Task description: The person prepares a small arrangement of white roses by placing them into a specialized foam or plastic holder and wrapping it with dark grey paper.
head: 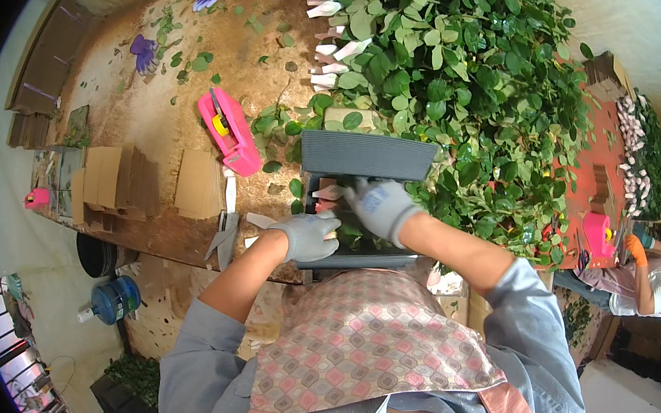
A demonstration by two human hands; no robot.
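Note:
In front of me stands a dark grey holder with ribbed side panels (368, 151). Both my hands, in grey gloves, are inside it. My left hand (311, 236) is at its left end with the fingers curled; whether they grip anything cannot be made out. My right hand (382, 202) is slightly blurred, with its fingertips beside a pale, sleeve-like flower bud cover (328, 193). Reddish-pink material (324, 205) shows just below that cover. Between my hands the dark interior holds some green leaves, partly hidden.
Leafy cut stems (462, 61) with pale-covered heads are heaped at right. Left lie a pink tape dispenser (238, 137), cardboard sheets (198, 182), grey shears (224, 240) and purple gloves (144, 54). A blue water jug (117, 300) stands below the table. Another person (651, 282) is at far right.

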